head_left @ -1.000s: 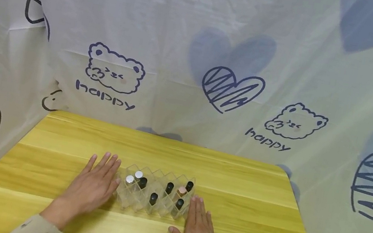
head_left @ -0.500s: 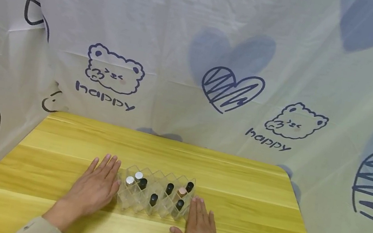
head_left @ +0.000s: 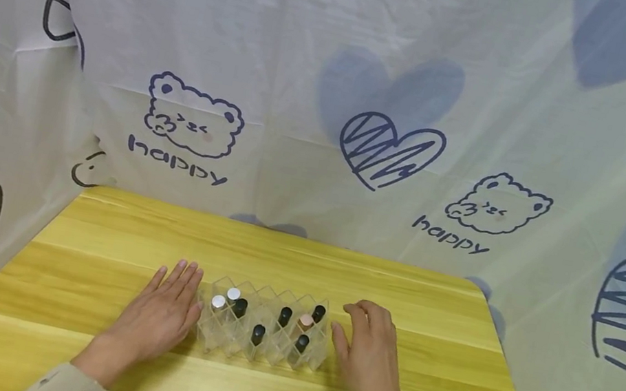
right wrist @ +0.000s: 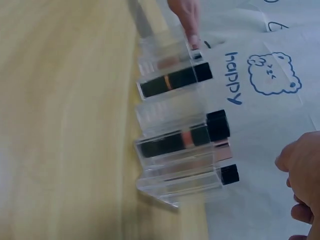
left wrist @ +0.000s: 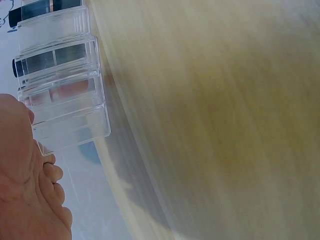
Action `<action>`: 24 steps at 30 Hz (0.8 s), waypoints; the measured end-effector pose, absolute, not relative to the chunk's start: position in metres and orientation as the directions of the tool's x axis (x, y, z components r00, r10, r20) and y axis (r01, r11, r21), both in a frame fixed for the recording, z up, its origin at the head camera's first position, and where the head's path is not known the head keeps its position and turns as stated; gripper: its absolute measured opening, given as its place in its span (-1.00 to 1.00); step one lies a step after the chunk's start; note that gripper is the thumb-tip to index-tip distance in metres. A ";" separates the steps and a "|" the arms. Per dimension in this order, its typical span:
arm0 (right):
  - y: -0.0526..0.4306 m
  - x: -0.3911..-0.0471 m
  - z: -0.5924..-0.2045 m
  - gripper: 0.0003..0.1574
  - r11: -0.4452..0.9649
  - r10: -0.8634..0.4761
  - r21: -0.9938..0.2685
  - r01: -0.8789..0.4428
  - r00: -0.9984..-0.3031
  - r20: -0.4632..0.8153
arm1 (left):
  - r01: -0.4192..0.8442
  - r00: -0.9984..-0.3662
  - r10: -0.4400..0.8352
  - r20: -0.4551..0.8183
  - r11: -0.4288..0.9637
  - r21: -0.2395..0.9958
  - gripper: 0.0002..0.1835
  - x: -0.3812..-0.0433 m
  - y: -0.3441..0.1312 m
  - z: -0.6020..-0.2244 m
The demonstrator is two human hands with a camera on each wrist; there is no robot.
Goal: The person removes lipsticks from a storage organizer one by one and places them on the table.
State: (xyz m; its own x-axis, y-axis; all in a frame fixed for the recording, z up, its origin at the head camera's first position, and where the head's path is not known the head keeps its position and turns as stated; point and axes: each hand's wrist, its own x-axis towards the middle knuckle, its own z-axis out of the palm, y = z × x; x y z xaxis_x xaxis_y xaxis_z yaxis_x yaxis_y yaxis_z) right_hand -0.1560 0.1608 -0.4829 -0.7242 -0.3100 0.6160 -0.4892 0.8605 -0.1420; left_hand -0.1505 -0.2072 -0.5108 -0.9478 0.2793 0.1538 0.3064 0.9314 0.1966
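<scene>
A clear plastic lipstick organizer with diamond-shaped compartments stands on the table. Several tubes that look like lipsticks are upright in it: some with black caps, two with silvery-white caps, one with a pinkish cap. My left hand lies along the organizer's left end, fingers straight, thumb at its side. In the left wrist view, that hand's thumb side meets the clear wall. My right hand is apart from the right end, fingers loosely bent, holding nothing. The right wrist view shows black-capped tubes through the wall.
The yellow wood-grain table extends around the organizer on all sides. A white cloth printed with hearts and bear faces hangs behind the table's far edge and along both sides.
My right hand has left the organizer's right end, moving right and away from me, its fingers going from straight to loosely bent. The left hand and organizer have stayed put.
</scene>
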 end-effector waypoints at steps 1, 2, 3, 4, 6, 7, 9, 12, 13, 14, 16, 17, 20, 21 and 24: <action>0.160 -0.159 -0.481 -0.63 0.855 -0.309 -0.147 -0.497 -0.717 0.625 | 0.306 -0.948 0.279 0.154 0.931 0.199 -0.31 -0.150 -0.207 -0.511; 0.159 -0.162 -0.481 -0.66 0.851 -0.312 -0.146 -0.505 -0.709 0.633 | 0.306 -0.948 0.278 0.154 0.930 0.202 -0.31 -0.151 -0.208 -0.511; 0.158 -0.165 -0.481 -0.68 0.848 -0.316 -0.145 -0.510 -0.707 0.633 | 0.306 -0.948 0.278 0.155 0.930 0.206 -0.31 -0.151 -0.208 -0.512; 0.157 -0.167 -0.482 -0.68 0.847 -0.322 -0.143 -0.513 -0.707 0.630 | 0.306 -0.948 0.277 0.155 0.929 0.208 -0.31 -0.151 -0.208 -0.512; 0.154 -0.172 -0.485 -0.68 0.849 -0.331 -0.135 -0.510 -0.715 0.616 | 0.306 -0.948 0.277 0.157 0.928 0.210 -0.31 -0.150 -0.208 -0.512; 0.153 -0.173 -0.487 -0.68 0.852 -0.336 -0.133 -0.506 -0.723 0.603 | 0.307 -0.948 0.278 0.156 0.928 0.211 -0.31 -0.150 -0.208 -0.512; 0.151 -0.177 -0.492 -0.67 0.857 -0.341 -0.136 -0.497 -0.745 0.573 | 0.309 -0.947 0.280 0.158 0.928 0.209 -0.31 -0.150 -0.208 -0.512; 0.150 -0.182 -0.497 -0.67 0.861 -0.349 -0.147 -0.488 -0.775 0.528 | 0.309 -0.947 0.280 0.158 0.928 0.210 -0.32 -0.151 -0.208 -0.511; 0.149 -0.183 -0.498 -0.66 0.860 -0.352 -0.152 -0.487 -0.782 0.515 | 0.308 -0.947 0.279 0.157 0.927 0.212 -0.32 -0.151 -0.208 -0.511; 0.149 -0.184 -0.499 -0.66 0.859 -0.357 -0.155 -0.488 -0.787 0.503 | 0.307 -0.948 0.277 0.158 0.928 0.212 -0.32 -0.151 -0.208 -0.512; 0.148 -0.186 -0.500 -0.66 0.859 -0.366 -0.151 -0.489 -0.793 0.487 | 0.304 -0.949 0.274 0.157 0.928 0.215 -0.32 -0.151 -0.208 -0.512; 0.148 -0.187 -0.501 -0.65 0.859 -0.371 -0.146 -0.490 -0.794 0.482 | 0.303 -0.949 0.273 0.157 0.928 0.216 -0.32 -0.151 -0.208 -0.512; 0.148 -0.190 -0.502 -0.64 0.859 -0.385 -0.127 -0.497 -0.787 0.482 | 0.303 -0.949 0.273 0.158 0.928 0.217 -0.31 -0.151 -0.209 -0.514; 0.148 -0.190 -0.502 -0.63 0.859 -0.390 -0.118 -0.499 -0.784 0.483 | 0.303 -0.949 0.273 0.158 0.927 0.220 -0.31 -0.151 -0.209 -0.514; 0.148 -0.193 -0.503 -0.63 0.857 -0.407 -0.092 -0.508 -0.774 0.485 | 0.303 -0.949 0.272 0.158 0.926 0.225 -0.31 -0.151 -0.209 -0.515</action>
